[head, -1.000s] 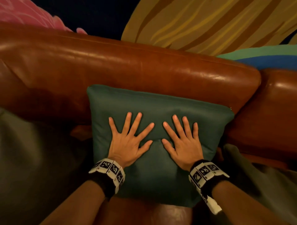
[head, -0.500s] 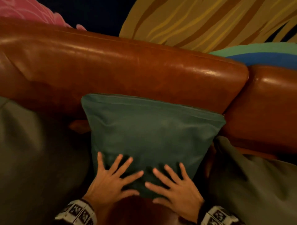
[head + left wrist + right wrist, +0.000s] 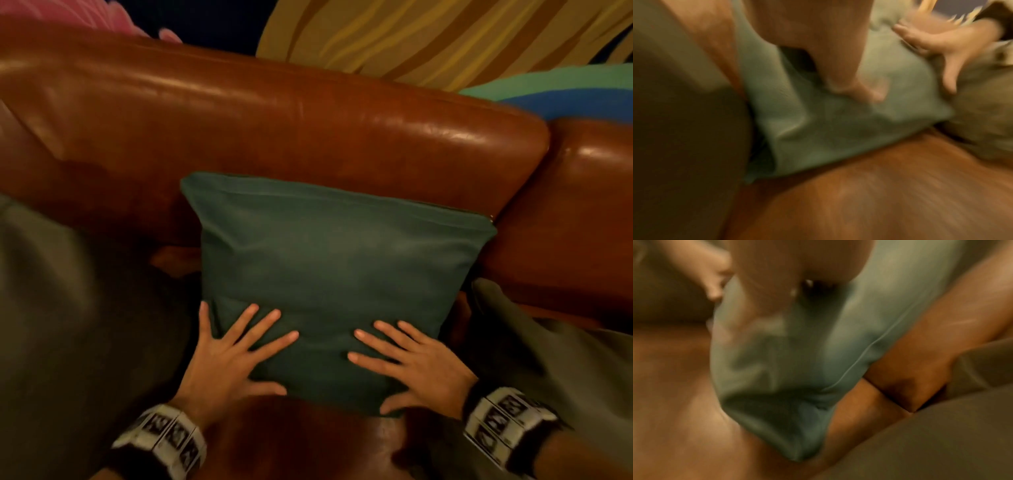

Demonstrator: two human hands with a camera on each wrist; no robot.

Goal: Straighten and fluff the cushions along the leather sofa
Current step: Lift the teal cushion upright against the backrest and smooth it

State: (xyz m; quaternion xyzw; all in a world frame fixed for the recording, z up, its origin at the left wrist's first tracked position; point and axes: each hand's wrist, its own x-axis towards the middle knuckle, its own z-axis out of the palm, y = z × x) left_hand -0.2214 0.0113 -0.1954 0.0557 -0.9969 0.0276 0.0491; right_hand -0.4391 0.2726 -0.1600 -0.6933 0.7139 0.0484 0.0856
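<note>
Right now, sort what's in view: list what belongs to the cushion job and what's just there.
Part of the job:
- dark green cushion, propped against the sofa back
- leather sofa
- olive cushions either side
- left hand and right hand, flat on the green cushion's lower part

Just there:
- striped yellow fabric behind the sofa
- pink fabric
- green-and-blue fabric

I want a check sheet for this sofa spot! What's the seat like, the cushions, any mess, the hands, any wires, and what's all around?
Surface: shiny brown leather sofa, seat bare in front.
Job's things: square dark green fabric cushion leaning upright on the backrest; olive cushions on its left and right.
Clutter: nothing seen.
Grips: left hand and right hand pressed flat, fingers spread, on the green cushion's lower corners.
Cables: nothing seen.
Surroundings: pink, yellow-striped, green and blue shapes behind the sofa.
</note>
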